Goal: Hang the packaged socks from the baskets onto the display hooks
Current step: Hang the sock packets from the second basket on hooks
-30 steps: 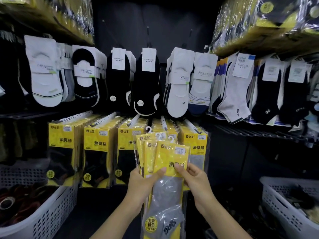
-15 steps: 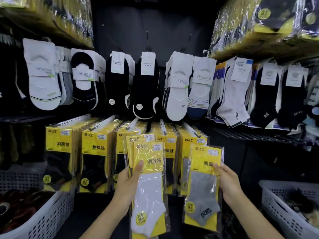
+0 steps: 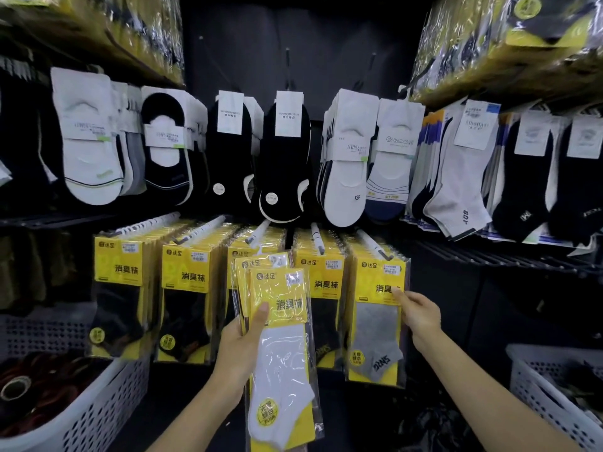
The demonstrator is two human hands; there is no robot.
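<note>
1. The left basket (image 3: 81,402), at the rack's lower left corner, holds dark stock.
2. Your left hand (image 3: 238,347) grips the white sock packs (image 3: 280,321) in front of the middle hooks (image 3: 315,238), thumb on front; these are not yet hung.
3. Your right hand (image 3: 419,316) pinches the grey pack (image 3: 375,324) by its right edge on the rightmost hook; it looks hung.
4. The right basket (image 3: 538,386) holds more.

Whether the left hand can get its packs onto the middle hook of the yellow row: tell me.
Probably yes. The left hand holds its white-sock packs right below the middle hook, whose tip sticks out bare, nothing between. The right hand holds the grey-sock pack off to the side.
</note>
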